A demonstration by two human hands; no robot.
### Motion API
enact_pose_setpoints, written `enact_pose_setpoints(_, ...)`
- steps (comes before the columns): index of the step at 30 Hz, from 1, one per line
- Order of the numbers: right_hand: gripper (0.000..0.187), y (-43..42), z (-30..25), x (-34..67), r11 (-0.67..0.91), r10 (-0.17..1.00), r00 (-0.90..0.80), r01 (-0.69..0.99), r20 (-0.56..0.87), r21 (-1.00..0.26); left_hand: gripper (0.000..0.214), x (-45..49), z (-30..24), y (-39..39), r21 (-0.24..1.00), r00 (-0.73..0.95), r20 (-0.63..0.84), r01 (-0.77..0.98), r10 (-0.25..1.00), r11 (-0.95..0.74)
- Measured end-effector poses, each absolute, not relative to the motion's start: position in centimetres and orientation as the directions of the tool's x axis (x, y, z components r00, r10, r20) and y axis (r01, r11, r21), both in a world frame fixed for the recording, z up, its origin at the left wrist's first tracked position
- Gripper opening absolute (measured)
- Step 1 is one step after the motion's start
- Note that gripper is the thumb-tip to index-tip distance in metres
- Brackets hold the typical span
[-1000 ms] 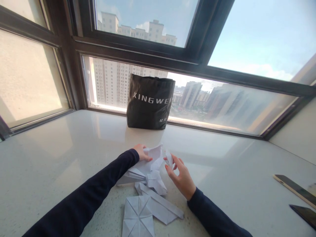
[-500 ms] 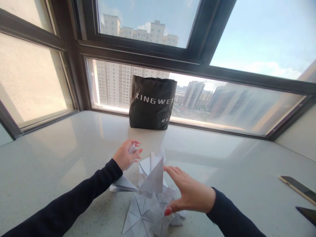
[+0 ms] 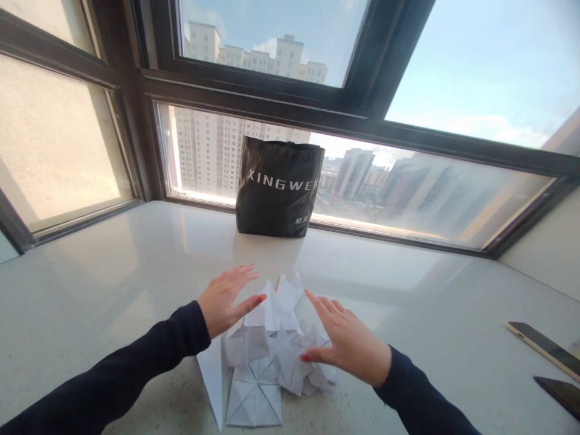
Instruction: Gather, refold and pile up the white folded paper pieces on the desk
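A: What is different from half a second ago?

B: Then the left hand [image 3: 225,300] was lifted and pinched a small piece of paper, and one folded piece stood up on its point in the middle. Now that hand holds nothing, and the folded papers [image 3: 272,341] lie lower, in one loose heap on the desk [image 3: 113,290].

A: And the right hand [image 3: 347,341]?

B: Before, it stood on its edge beside the heap. Now it is turned palm down over the right part of the heap.

A: What does this mean for the work?

B: I judge that the papers are let go and pushed together. No piece is being folded at this moment.

A: How is the grip of each hand?

B: Both are apart, with fingers straight and a little spread. The left hand hovers at the far left side of the heap, and I cannot tell if it touches. The right thumb seems to rest on the paper.

A: Where exactly are the papers?

B: Between the two hands, close in front of the person. A square creased sheet [image 3: 254,399] lies nearest, with a long pointed piece [image 3: 211,374] just left of it. The black bag [image 3: 278,187] stands well behind, at the window, and two phones [image 3: 541,345] lie far to the right.
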State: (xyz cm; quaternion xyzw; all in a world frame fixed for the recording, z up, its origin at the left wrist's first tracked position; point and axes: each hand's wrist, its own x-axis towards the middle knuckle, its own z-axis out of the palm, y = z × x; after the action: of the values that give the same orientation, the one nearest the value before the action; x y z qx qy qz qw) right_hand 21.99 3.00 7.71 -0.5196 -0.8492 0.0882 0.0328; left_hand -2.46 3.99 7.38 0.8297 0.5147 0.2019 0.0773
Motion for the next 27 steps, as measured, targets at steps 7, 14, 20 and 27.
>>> enact_pose_setpoints(7, 0.101, 2.7, 6.9, 22.2, 0.537, 0.803, -0.572, 0.816, -0.165, -0.216, 0.08, -6.6, 5.1, 1.8, 0.314, 0.41, 0.074, 0.856, 0.909, -0.411)
enact_pose_setpoints(14, 0.071, 3.6, 5.7, 20.3, 0.515, 0.823, -0.567, 0.773, -0.04, -0.371, 0.056, -5.3, 3.8, 3.7, 0.584, 0.468, -0.122, 0.747, 0.875, -0.318)
enact_pose_setpoints(20, 0.069, 4.3, 5.0, 20.5, 0.498, 0.845, -0.493, 0.581, 0.209, -0.643, 0.042, -5.0, 6.9, 6.2, 0.843, 0.432, -0.083, 0.511, 0.898, -0.168)
enact_pose_setpoints(27, 0.064, 5.1, 5.1, 21.4, 0.546, 0.821, -0.524, 0.607, 0.227, -0.577, 0.028, -4.6, 5.9, 7.0, 0.702, 0.317, 0.142, 0.636, 0.938, -0.321)
